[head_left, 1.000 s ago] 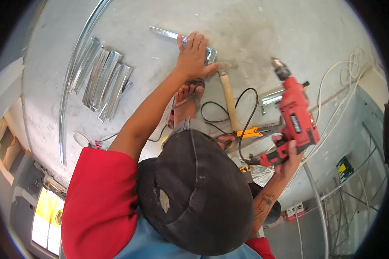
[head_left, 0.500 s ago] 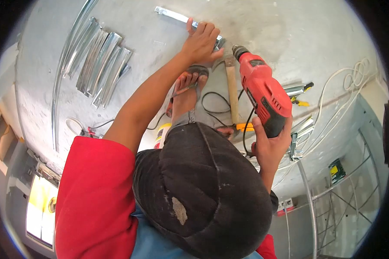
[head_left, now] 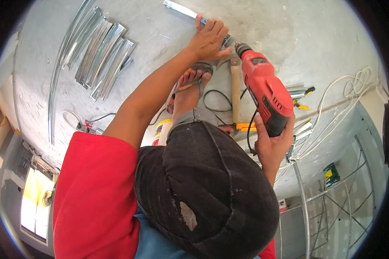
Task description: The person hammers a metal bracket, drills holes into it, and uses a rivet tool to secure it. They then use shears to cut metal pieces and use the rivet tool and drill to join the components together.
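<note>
My left hand [head_left: 209, 39] is closed over a short galvanized metal channel [head_left: 181, 8], pressing it to the concrete floor. In my right hand [head_left: 274, 139] is a red and black power drill [head_left: 267, 86], gripped at its rear end. The drill's chuck points away from me, and its tip is right at the near end of the channel, beside my left thumb. Below the chuck a hammer [head_left: 235, 93] with a wooden handle lies on the floor. My sandalled foot [head_left: 190, 82] is just under my left wrist.
Several cut metal channels [head_left: 103, 56] lie in a row at the left, beside a long curved strip [head_left: 55, 86]. A white cable [head_left: 328, 108] is coiled at the right, near yellow-handled pliers [head_left: 301, 106]. Metal scaffolding [head_left: 304, 203] stands at the lower right.
The drill tip has come closer to the channel's end. My left hand still presses the channel, and the whole view has shifted slightly.
</note>
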A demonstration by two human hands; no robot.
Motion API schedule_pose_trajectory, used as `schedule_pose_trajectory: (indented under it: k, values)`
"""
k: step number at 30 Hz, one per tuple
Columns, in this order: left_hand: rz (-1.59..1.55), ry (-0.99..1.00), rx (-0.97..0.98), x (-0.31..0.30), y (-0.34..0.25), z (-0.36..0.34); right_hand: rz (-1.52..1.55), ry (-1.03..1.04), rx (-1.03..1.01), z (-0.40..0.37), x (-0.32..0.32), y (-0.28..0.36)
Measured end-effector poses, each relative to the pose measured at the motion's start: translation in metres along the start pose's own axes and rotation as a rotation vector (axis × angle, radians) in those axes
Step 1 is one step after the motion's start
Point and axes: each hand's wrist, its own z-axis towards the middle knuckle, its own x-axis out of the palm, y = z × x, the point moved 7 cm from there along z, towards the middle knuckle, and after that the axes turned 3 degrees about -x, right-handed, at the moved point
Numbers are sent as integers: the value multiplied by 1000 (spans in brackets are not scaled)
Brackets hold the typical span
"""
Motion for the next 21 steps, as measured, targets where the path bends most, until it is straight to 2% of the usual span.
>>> schedule_pose_trajectory:
  k: [3, 6, 11, 14, 19, 21]
  values:
    - [6, -8, 5, 1, 0, 0, -135, 12, -118, 6, 0, 7]
    - [25, -7, 4, 1, 0, 0, -132, 17, -136, 9, -1, 3]
    - [37, -32, 5, 3, 0, 0, -198, 68, -64, 22, -6, 28]
    - [67, 25, -9, 7, 3, -1, -262, 134, -54, 39, -9, 49]
    - [59, -60, 28, 2, 2, -2, -331, 265, -6, 58, 3, 83]
    - [50, -78, 19, 2, 2, -2, -319, 297, -60, 60, 9, 92]
